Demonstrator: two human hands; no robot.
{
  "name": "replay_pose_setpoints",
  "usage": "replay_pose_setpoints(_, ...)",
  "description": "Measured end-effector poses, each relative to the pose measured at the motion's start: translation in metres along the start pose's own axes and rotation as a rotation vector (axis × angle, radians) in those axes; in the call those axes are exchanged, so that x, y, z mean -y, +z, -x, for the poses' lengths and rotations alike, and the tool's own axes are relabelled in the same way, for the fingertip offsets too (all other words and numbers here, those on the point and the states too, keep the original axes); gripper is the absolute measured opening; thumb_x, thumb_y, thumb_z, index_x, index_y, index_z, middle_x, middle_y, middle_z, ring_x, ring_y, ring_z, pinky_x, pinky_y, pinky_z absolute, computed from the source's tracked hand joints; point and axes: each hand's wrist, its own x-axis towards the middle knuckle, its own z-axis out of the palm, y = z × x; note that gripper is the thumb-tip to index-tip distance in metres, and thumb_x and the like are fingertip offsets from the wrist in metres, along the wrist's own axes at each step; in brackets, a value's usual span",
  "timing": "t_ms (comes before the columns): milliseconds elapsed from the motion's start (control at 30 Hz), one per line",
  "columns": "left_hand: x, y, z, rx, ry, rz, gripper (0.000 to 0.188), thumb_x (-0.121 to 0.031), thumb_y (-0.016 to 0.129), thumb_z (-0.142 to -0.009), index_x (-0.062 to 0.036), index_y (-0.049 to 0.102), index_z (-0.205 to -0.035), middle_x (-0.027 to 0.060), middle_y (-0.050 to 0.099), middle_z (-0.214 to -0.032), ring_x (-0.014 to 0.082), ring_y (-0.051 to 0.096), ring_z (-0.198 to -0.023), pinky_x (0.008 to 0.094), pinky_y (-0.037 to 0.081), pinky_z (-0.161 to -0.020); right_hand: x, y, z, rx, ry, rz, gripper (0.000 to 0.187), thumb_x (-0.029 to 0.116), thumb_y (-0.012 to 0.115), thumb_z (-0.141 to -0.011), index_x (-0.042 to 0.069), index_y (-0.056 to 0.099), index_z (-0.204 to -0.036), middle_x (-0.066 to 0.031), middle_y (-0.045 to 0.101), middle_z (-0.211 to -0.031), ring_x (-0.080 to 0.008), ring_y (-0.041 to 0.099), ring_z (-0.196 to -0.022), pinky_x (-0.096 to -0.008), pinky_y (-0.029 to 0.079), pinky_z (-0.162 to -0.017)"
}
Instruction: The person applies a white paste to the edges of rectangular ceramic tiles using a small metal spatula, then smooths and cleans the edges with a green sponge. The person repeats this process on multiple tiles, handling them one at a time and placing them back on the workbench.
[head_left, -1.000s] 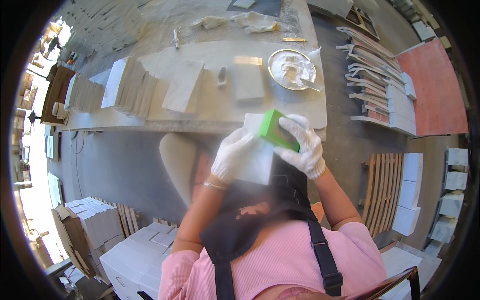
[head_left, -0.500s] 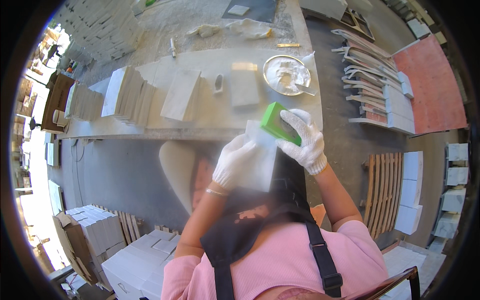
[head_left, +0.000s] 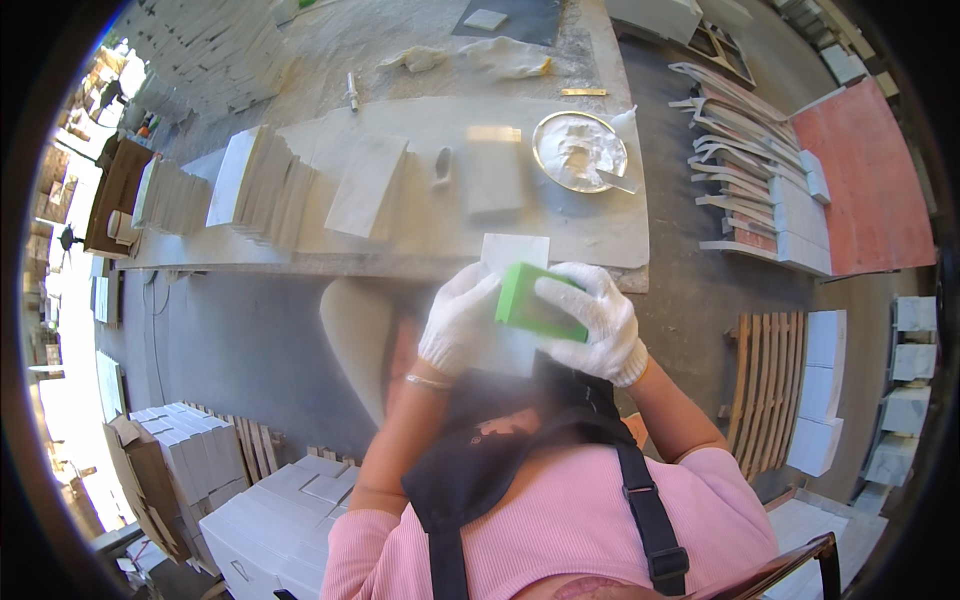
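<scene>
My left hand (head_left: 458, 318), in a white knit glove, grips a thin white tile (head_left: 515, 250) along its left side, in front of my apron. In my right hand (head_left: 602, 325), gloved too, is a green sanding block (head_left: 524, 298) with fingers wrapped over its top and side. The block lies over the middle of the tile; its underside is hidden, so exact contact cannot be seen. Beyond, on the table (head_left: 400, 258), stands a round pan (head_left: 537, 166) of white paste with a putty knife (head_left: 618, 182) in it.
Upright tile stacks (head_left: 255, 190) line the table's left, with a leaning tile (head_left: 365, 190) and a pale block (head_left: 493, 175) nearer the pan. A rounded pale chair back (head_left: 350, 340) is left of my arm. Slatted pallets (head_left: 768, 390) and white boxes (head_left: 270, 525) stand around.
My right hand has brought the sanding block down and left, from the tile's upper right corner to over its middle. The tile, in my left hand, has turned more upright.
</scene>
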Motion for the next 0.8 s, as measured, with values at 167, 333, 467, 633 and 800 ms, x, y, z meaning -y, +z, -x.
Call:
replay_pose_setpoints(167,0.000,-0.002,0.000,0.012,-0.044,-0.048,0.039,-0.019,0.069,-0.101,0.0024,0.064,-0.133,0.0052,0.070,-0.113,0.0117,0.065,-0.095,0.0269,0.053,-0.082,-0.028,-0.004,0.010,-0.104,0.351,-0.037,0.066,0.008,0.086,-0.075,0.004,0.065,-0.138,-0.0164,0.063,-0.134,-0.0290,0.066,-0.119,-0.0368,0.053,-0.103)
replay_pose_setpoints(333,-0.004,-0.003,0.000,0.008,-0.022,-0.061,0.032,-0.017,0.067,-0.101,0.0012,0.065,-0.127,0.0051,0.071,-0.107,0.0113,0.065,-0.091,0.0259,0.052,-0.077,-0.086,-0.033,0.028,-0.174,0.340,0.206,0.068,0.015,0.086,-0.078,0.006,0.063,-0.142,-0.0159,0.064,-0.137,-0.0296,0.064,-0.124,-0.0382,0.052,-0.107)
replay_pose_setpoints(467,-0.009,0.000,0.006,-0.005,0.017,-0.142,0.030,-0.019,0.068,-0.101,0.0006,0.065,-0.124,0.0051,0.071,-0.105,0.0119,0.066,-0.088,0.0279,0.053,-0.077,-0.114,-0.041,0.029,-0.020,0.405,0.428,0.068,0.029,0.086,-0.078,0.018,0.064,-0.142,-0.0116,0.065,-0.138,-0.0332,0.060,-0.127,-0.0421,0.050,-0.109)
replay_pose_setpoints(633,-0.016,0.011,0.011,0.001,0.010,-0.232,0.028,-0.019,0.068,-0.101,-0.0019,0.069,-0.124,0.0027,0.072,-0.106,0.0104,0.065,-0.093,0.0269,0.052,-0.083,-0.123,-0.036,0.020,0.092,0.390,0.730,0.063,0.037,0.084,-0.080,0.023,0.067,-0.139,-0.0117,0.064,-0.138,-0.0335,0.058,-0.129,-0.0457,0.049,-0.106)
replay_pose_setpoints(800,-0.017,0.015,0.011,-0.011,0.060,-0.289,0.036,-0.021,0.069,-0.100,0.0013,0.065,-0.128,0.0039,0.071,-0.108,0.0108,0.064,-0.093,0.0283,0.053,-0.082,-0.070,-0.031,0.019,-0.131,0.379,0.646,0.066,0.037,0.087,-0.080,0.016,0.067,-0.139,-0.0142,0.062,-0.141,-0.0354,0.057,-0.129,-0.0459,0.048,-0.109)
